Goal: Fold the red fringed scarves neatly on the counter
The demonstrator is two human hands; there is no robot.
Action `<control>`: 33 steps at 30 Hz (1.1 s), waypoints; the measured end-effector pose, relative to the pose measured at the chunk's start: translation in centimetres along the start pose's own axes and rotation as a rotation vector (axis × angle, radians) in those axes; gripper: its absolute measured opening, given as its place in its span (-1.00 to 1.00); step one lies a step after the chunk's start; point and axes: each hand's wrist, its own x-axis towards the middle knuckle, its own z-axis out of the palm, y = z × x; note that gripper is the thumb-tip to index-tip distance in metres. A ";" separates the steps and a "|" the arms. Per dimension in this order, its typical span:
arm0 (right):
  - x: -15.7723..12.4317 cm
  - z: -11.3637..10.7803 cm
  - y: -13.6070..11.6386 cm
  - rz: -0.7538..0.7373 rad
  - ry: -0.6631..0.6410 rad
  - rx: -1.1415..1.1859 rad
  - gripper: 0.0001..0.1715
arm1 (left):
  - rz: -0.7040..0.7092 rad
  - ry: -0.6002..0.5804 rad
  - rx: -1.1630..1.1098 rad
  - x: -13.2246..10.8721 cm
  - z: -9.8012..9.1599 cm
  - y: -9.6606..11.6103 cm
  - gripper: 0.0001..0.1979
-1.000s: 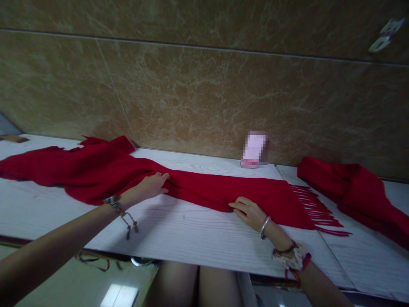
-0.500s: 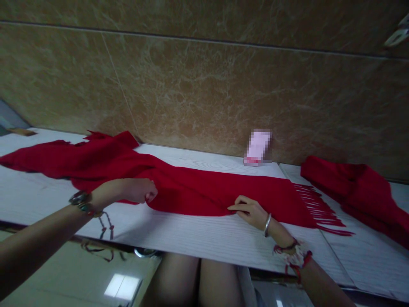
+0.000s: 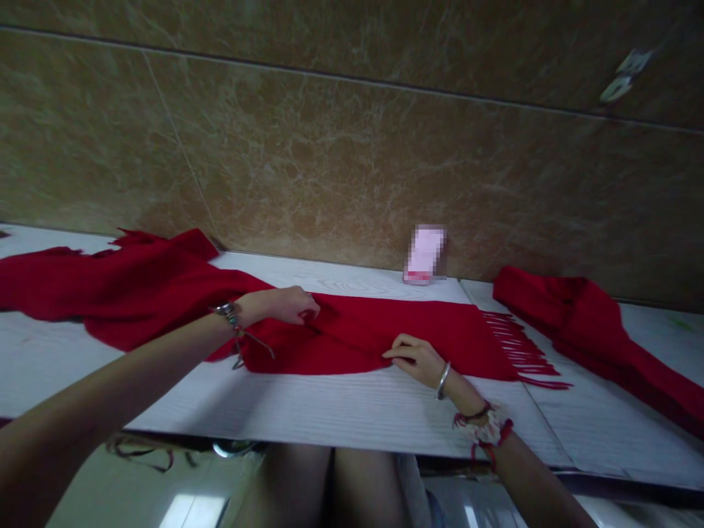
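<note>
A long red scarf (image 3: 440,330) lies stretched along the white table, with a fringe at its right end and loose folds toward the left. My left hand (image 3: 294,304) is over its middle, fingers curled down and closed on the cloth beside a slanting crease. The fingertips are partly hidden. At the near edge of the scarf, my right hand (image 3: 415,358) pinches the cloth between thumb and fingers. Both wrists wear bracelets.
Another red cloth (image 3: 577,315) lies bunched on the right of the white table (image 3: 330,411). A pink blurred object (image 3: 425,253) stands near the brown marbled wall (image 3: 330,161). A socket with a plug (image 3: 624,77) is at the upper right. My legs are below the table's front edge.
My left hand has moved right and away from me, from the scarf's near edge onto its middle. My right hand stays at the near edge. The whole view has shifted slightly.
</note>
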 end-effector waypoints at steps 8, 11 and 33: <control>0.1 0.0 0.1 0.012 -0.012 0.012 -0.75 | -0.037 -0.078 -0.075 -0.9 -0.8 0.0 -0.72; 0.0 0.0 0.1 0.014 0.015 0.003 -0.76 | -0.019 -0.149 -0.081 -0.9 -0.9 0.2 -0.82; -0.1 -0.5 -0.6 -0.087 0.122 -0.045 -0.77 | 0.070 -0.117 0.158 -5.2 -0.5 3.5 -0.85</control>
